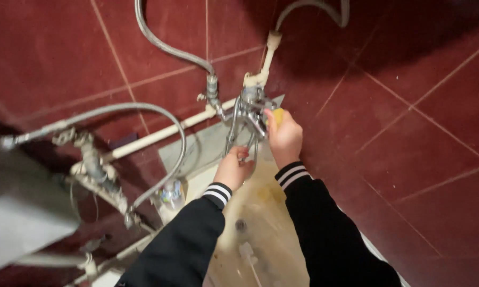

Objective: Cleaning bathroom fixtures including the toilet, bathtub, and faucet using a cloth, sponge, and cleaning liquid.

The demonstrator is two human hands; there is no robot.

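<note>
chrome wall-mounted mixer tap (248,114) above stained cream basin (260,212) | right hand (285,139) clamped on yellow sponge (278,115) at tap's right side | left hand (233,169) closed round thin chrome spout below tap | risk: hard scrubbing may strain the joints.

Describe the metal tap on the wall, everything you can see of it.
The tap is shiny chrome-coloured metal, fixed to the dark red tiled wall above a stained pale basin. A thin looped spout hangs down from its body. A flexible metal hose and a white pipe meet it. The left hand grips the spout; the right hand presses a yellow sponge against its body.
</note>
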